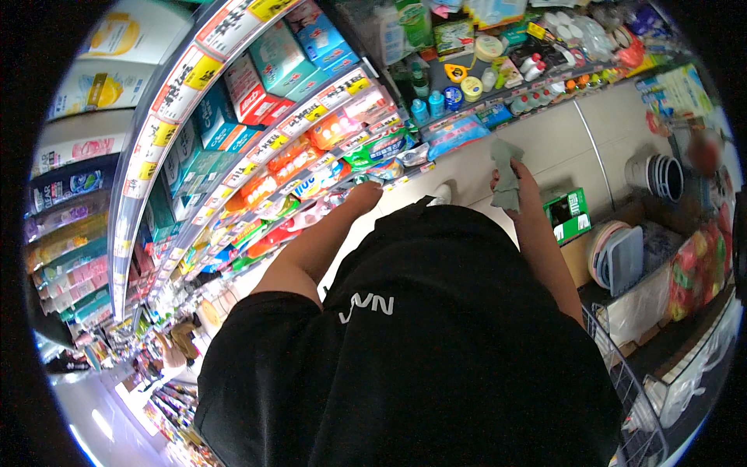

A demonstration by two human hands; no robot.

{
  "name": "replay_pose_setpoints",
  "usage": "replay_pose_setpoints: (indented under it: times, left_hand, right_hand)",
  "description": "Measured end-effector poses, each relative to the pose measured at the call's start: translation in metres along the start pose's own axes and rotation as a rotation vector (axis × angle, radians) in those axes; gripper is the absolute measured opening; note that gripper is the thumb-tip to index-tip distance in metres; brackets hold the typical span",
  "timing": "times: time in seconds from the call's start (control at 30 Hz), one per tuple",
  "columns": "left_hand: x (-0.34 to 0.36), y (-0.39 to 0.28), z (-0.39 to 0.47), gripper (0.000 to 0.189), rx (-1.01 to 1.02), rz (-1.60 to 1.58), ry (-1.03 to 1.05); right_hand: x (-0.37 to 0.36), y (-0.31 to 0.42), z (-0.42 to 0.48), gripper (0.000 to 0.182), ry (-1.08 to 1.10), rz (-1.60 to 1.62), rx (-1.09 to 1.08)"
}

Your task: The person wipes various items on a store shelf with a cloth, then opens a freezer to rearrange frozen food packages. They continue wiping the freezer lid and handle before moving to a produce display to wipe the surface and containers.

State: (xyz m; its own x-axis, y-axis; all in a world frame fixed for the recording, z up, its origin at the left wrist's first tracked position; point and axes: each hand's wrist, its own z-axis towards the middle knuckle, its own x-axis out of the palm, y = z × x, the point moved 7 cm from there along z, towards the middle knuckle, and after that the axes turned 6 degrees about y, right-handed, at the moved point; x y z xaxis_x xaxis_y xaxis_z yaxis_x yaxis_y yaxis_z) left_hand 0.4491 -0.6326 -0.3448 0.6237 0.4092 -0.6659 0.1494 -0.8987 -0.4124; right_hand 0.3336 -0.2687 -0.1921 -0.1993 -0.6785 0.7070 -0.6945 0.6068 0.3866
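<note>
In my right hand [527,185] is a crumpled grey-green cloth [505,153], held out over the tiled floor. My left hand [366,198] reaches low beside the left shelf unit, near the packets on its bottom tiers; whether its fingers touch anything is hard to see. Close to it lie a white packet [413,155] and a green packet [379,147]. Orange packs [292,159] fill part of a tier above. Higher up stand teal boxes [281,58] and a red-and-white box [250,87], behind price strips.
Ahead, a dark shelf [467,108] carries blue bottles, round tubs and mixed goods. To the right are stacked buckets [662,176], a green box [567,215], plastic basins [621,257] and a wire rack [627,373]. Another person [175,349] is farther down the aisle.
</note>
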Motion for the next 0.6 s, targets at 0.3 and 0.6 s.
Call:
replay_pose_setpoints:
  times: [0.3,0.6]
  left_hand:
    - [-0.012,-0.121,-0.013,0.035,0.150,-0.013,-0.128]
    - [0.000,-0.317,0.000,0.028,0.338,-0.482,0.083]
  right_hand:
    - [-0.073,0.012,-0.113,0.031,-0.280,-0.039,-0.165]
    - [-0.152,0.009,-0.262,0.037,-0.298,0.178,-0.540]
